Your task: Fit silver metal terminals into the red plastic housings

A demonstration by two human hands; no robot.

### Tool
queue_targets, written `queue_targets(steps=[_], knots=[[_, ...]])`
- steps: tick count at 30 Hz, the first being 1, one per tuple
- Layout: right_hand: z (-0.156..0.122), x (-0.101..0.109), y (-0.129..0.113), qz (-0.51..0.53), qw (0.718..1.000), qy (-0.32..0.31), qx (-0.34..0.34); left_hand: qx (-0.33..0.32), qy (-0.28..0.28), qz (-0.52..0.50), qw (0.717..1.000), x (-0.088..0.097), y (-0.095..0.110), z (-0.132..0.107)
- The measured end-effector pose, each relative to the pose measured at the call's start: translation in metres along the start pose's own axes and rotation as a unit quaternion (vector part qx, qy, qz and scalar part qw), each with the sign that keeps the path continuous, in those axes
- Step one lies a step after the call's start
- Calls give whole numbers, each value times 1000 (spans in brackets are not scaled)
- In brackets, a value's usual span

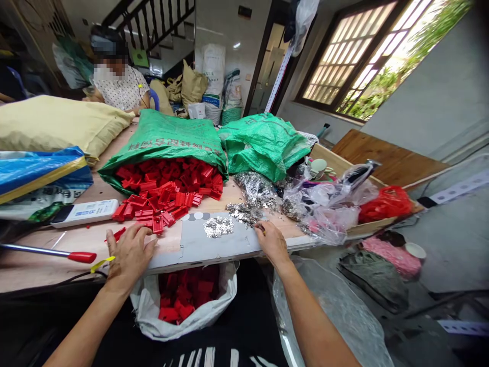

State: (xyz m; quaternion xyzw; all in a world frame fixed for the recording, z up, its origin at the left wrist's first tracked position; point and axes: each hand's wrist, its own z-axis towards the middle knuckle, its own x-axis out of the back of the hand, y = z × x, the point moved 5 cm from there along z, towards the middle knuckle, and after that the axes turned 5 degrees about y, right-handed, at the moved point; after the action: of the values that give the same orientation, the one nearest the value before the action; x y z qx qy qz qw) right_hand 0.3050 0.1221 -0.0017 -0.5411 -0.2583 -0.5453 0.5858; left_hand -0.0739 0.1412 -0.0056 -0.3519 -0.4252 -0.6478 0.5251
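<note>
My left hand (129, 253) rests palm down at the table's front edge, fingers spread, its fingertips reaching the nearest loose red plastic parts (158, 201). These parts spill from an open green woven sack (168, 136). My right hand (272, 239) lies at the front edge with fingers curled, pinching at the small silvery metal pieces (244, 213); what it grips is too small to name. A small heap of the same metal pieces (217, 226) sits on a grey sheet (198, 242) between my hands.
A white bag of red parts (187, 298) hangs below the table edge. A second green sack (263, 140), clear plastic bags (328, 204), a red bag (385, 201), a white remote (86, 211) and a red-tipped rod (49, 251) lie around. Another person (118, 84) sits across.
</note>
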Motion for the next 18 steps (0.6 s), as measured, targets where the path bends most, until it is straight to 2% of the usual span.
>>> queue_targets(steps=[5, 12, 18], knots=[[-5, -10, -11, -6, 1000, -5, 10, 22, 26, -13, 999, -1, 9, 5], [4, -14, -16, -38, 999, -5, -16, -41, -8, -30, 999, -16, 20, 5], [6, -17, -16, -52, 998, 7, -22, -63, -11, -91, 994, -15, 23, -4]])
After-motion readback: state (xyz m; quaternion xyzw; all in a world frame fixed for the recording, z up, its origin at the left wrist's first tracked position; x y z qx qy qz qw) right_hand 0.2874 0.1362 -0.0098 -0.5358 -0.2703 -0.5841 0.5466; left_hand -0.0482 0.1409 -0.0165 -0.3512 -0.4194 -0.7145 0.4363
